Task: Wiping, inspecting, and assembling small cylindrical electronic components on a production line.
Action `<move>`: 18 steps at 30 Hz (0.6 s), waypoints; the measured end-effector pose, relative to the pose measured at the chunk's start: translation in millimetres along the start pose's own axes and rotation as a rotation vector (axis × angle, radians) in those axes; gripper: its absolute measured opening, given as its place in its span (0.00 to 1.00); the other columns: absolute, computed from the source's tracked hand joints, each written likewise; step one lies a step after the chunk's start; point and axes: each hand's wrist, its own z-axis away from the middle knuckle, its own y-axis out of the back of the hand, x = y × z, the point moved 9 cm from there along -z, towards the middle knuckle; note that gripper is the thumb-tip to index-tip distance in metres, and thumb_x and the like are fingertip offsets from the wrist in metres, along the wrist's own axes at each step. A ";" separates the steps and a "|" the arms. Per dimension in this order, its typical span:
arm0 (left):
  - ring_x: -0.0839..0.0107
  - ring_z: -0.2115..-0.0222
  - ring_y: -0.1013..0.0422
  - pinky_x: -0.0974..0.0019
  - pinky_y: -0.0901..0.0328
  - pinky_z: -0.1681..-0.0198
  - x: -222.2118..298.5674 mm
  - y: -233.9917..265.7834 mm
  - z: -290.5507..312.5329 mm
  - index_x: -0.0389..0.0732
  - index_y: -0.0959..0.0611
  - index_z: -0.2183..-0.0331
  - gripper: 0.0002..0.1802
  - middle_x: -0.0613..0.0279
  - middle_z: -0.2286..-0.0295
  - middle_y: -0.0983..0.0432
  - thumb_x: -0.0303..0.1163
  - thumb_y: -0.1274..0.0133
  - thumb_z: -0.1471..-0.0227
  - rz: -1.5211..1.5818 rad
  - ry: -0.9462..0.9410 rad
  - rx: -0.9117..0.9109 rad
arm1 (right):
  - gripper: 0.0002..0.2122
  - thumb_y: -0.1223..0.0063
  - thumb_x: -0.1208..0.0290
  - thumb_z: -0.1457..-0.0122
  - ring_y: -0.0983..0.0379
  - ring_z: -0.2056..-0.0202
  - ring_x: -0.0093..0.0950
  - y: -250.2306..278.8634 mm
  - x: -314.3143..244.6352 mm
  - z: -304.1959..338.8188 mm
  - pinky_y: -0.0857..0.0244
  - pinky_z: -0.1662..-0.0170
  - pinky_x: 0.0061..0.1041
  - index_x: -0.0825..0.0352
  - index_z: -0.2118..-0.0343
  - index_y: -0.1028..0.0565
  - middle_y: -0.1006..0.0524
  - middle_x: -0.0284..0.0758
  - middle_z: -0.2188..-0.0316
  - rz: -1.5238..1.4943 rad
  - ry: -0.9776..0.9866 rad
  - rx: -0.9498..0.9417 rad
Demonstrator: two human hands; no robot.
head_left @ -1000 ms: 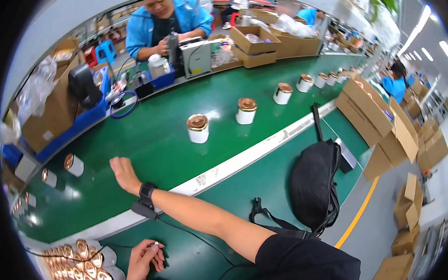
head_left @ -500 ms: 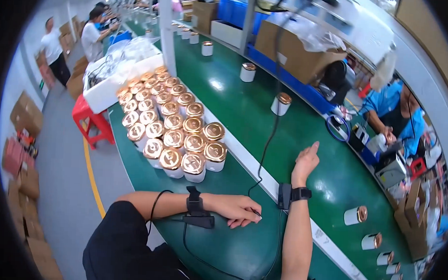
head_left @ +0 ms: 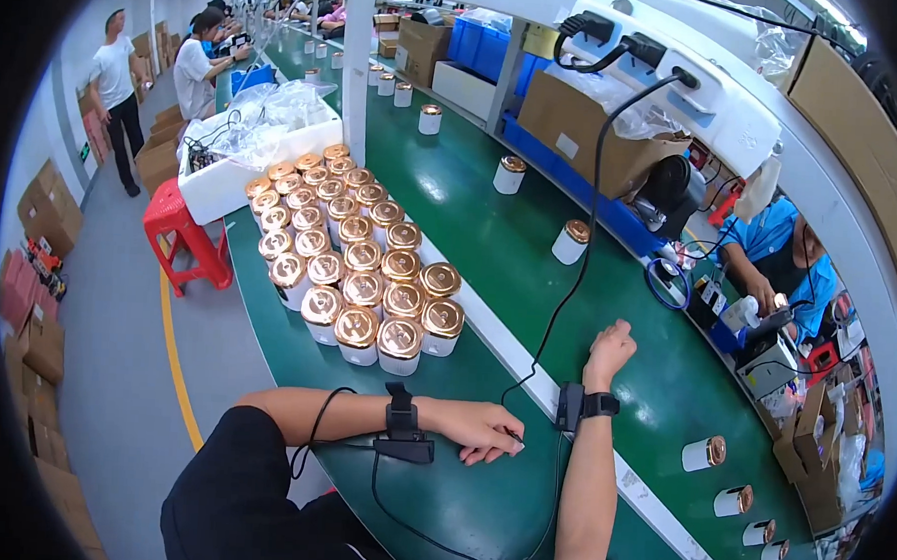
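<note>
My left hand [head_left: 474, 429] rests low over the green tabletop [head_left: 389, 498], fingers bent around a small dark object [head_left: 515, 437] that I cannot make out. Over the green conveyor belt [head_left: 655, 374], my right hand [head_left: 609, 353] is held up, its fingers curled in with nothing visible in them. To the left of both hands stands a tight group of white canisters with shiny copper-coloured tops [head_left: 364, 288]. Each wrist wears a black strap with a small box and cable. On the belt, the nearest upright canister [head_left: 571, 242] stands beyond my right hand.
More canisters [head_left: 703, 453] line the belt at lower right. A white rail [head_left: 510, 353] divides table and belt. A black cable [head_left: 598, 186] hangs from a power strip [head_left: 668, 69]. A foam box [head_left: 207, 189] and red stool [head_left: 185, 233] stand left. A person in blue [head_left: 759, 264] works opposite.
The fingers of my right hand, stretched out before, are now curled in. The whole view has shifted, so things sit lower in it. My left hand keeps its grip and place.
</note>
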 end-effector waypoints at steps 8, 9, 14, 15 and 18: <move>0.78 0.85 0.30 0.75 0.36 0.83 10.3 1.2 -17.5 0.36 0.27 0.68 0.15 0.64 0.81 0.29 0.40 0.56 0.39 0.029 0.020 0.007 | 0.20 0.59 0.67 0.38 0.48 0.86 0.16 14.8 -16.3 -21.2 0.56 0.83 0.22 0.64 0.88 0.40 0.41 0.23 0.90 0.341 0.261 0.016; 0.78 0.85 0.30 0.75 0.36 0.83 8.3 -5.0 -13.8 0.36 0.27 0.68 0.15 0.64 0.81 0.29 0.40 0.56 0.39 0.026 0.036 -0.053 | 0.19 0.58 0.67 0.38 0.48 0.86 0.15 7.6 -13.3 -17.6 0.57 0.83 0.22 0.64 0.88 0.39 0.41 0.23 0.90 0.323 0.237 -0.007; 0.79 0.85 0.31 0.75 0.37 0.82 9.7 2.6 -19.4 0.37 0.26 0.70 0.17 0.66 0.81 0.30 0.41 0.57 0.38 -0.028 0.081 -0.011 | 0.20 0.58 0.64 0.37 0.47 0.87 0.17 17.3 6.5 -26.9 0.57 0.83 0.25 0.63 0.88 0.39 0.42 0.23 0.91 0.111 0.134 0.014; 0.79 0.85 0.32 0.74 0.37 0.83 9.6 4.4 -19.3 0.37 0.27 0.72 0.18 0.66 0.82 0.30 0.41 0.57 0.38 -0.060 0.091 -0.004 | 0.21 0.58 0.63 0.37 0.47 0.88 0.18 14.9 10.2 -29.2 0.57 0.84 0.25 0.63 0.88 0.39 0.43 0.24 0.91 0.019 0.108 -0.006; 0.79 0.86 0.33 0.74 0.39 0.83 6.7 9.4 -5.1 0.37 0.28 0.74 0.19 0.66 0.82 0.30 0.42 0.59 0.37 -0.008 0.080 0.043 | 0.20 0.57 0.63 0.38 0.45 0.87 0.19 -14.8 9.0 -14.5 0.54 0.83 0.25 0.64 0.87 0.36 0.41 0.25 0.90 0.067 0.078 -0.094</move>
